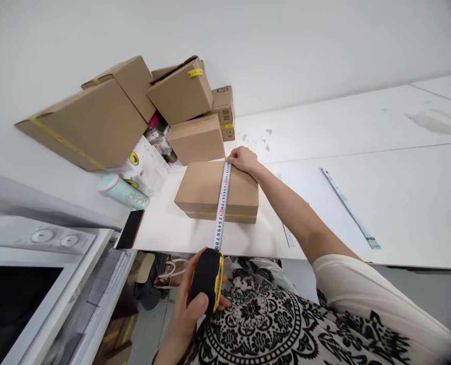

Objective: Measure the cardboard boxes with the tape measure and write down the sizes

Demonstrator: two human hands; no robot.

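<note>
A brown cardboard box with yellow tape lies on the white table. A white measuring tape blade runs across its top from the far edge to the near side. My right hand pinches the blade's end against the box's far edge. My left hand is wrapped round the black and yellow tape measure case, held below the table's near edge over my patterned clothing.
Several cardboard boxes are piled against the wall at the back left, with a white carton, a pale green bottle and a black phone near them. A long ruler lies on paper at the right. A white machine stands at the left.
</note>
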